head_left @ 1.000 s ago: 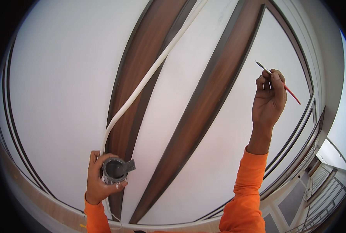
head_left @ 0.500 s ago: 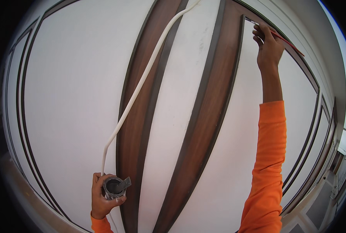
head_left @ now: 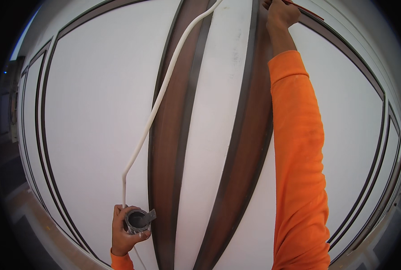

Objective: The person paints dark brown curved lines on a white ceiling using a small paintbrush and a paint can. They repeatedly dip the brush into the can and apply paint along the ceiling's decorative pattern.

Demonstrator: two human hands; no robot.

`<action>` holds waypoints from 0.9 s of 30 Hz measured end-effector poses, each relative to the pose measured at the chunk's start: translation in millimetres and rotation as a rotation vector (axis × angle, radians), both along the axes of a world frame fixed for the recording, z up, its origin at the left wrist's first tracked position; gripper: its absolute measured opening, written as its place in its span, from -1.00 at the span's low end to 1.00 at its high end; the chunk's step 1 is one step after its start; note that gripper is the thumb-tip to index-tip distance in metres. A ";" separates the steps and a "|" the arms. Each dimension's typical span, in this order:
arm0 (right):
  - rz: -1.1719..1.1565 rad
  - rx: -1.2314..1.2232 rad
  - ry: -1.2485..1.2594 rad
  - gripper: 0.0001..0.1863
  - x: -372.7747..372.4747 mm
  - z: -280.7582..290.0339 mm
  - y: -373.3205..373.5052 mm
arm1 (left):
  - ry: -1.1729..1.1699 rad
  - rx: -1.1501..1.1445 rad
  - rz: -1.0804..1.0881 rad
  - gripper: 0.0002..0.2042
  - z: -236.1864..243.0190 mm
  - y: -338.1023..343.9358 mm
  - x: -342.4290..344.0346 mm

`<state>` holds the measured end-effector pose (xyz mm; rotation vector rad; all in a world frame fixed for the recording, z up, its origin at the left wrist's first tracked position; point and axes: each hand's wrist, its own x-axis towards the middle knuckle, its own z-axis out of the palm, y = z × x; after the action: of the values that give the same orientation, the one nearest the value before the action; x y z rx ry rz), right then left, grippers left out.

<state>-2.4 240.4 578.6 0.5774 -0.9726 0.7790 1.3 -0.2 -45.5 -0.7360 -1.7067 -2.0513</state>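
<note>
My left hand [head_left: 123,231], low in the view, is wrapped round a small round paint pot [head_left: 132,228] with dark grey paint inside. A flat grey strip [head_left: 151,216] leans out over its rim, and white smears mark the pot's side. My right hand [head_left: 282,14] is raised to the top edge of the view, by the upper end of the right brown band [head_left: 250,148]. Its fingers are closed on a thin paintbrush, whose red handle [head_left: 310,12] points out to the right. The brush's tip is not visible.
A bent white pipe or hose [head_left: 157,101] rises from beside my left hand to the top. Behind it, a white panelled wall [head_left: 97,126] carries brown bands with dark grey edging, including a left band [head_left: 169,180]. Dark frame lines [head_left: 376,148] curve at the right.
My right hand has moved up and left with the brush, from the white panel's upper corner towards the brown band. My view has shifted; the left hand still holds the pot.
</note>
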 end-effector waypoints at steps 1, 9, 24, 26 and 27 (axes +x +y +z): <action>-0.036 0.003 0.009 -0.80 -4.2 3.3 1.6 | -0.007 0.005 0.007 -0.37 -0.2 -0.4 1.4; -0.382 -0.142 0.194 -0.67 -29.9 39.6 37.1 | 0.018 -0.031 0.050 -0.34 2.0 -0.2 0.2; -0.453 -0.198 0.069 -0.65 -3.7 47.8 27.5 | -0.025 -0.051 -0.010 -0.31 11.2 -7.0 3.3; -0.469 -0.184 0.092 -0.67 -3.2 51.8 30.1 | -0.022 -0.055 -0.012 -0.31 9.3 -7.6 2.1; -0.506 -0.198 0.116 -0.67 -2.7 54.7 32.6 | -0.001 -0.069 -0.011 -0.33 7.6 -8.0 -0.2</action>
<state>-5.1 273.0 633.3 0.1861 -0.8715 0.3771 1.1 -8.2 -37.9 -0.7683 -1.7861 -2.0089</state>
